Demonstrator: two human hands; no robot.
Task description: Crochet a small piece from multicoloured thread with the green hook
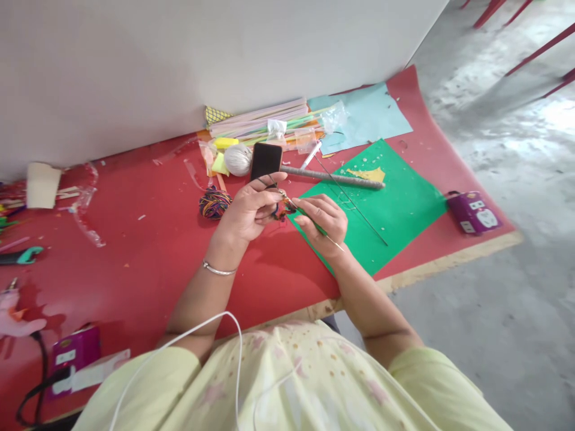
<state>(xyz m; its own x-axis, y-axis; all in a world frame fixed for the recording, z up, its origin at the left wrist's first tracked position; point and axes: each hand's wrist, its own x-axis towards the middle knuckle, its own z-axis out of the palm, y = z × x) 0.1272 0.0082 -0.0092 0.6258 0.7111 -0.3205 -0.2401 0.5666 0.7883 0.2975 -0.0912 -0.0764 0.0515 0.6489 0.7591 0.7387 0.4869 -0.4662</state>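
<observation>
Over the red mat (148,251), both forearms reach forward from the body, elbows bent, and the two hands meet just above the near corner of a green paper sheet (395,209). Her left hand (249,209) is turned palm-inward, wrist cocked up, a thin silver bangle (218,270) sitting on the wrist. Its fingers are curled and pinched together on a small multicoloured bundle of thread (283,208), which sits between the two hands, held up off the mat. The right hand (324,221) lies lower, knuckles up, fingers closed around a thin green stem (314,222) that runs from the bundle back through the fist, its pale end sticking out on the wrist side. How tightly either hand presses I cannot tell.

Just beyond the left fingertips stands a black block (266,160), and beside it, further from the grip, a white ball of thread (238,159). To the left of the grip, close by on the mat, lies a ball of mixed-colour yarn (214,202). A grey wrapped rod (332,177) lies just past the right hand, across the far edge of the green sheet, with a thin dark wire (354,206) crossing the sheet beside it. Well off to the right sits a purple box (472,212).
</observation>
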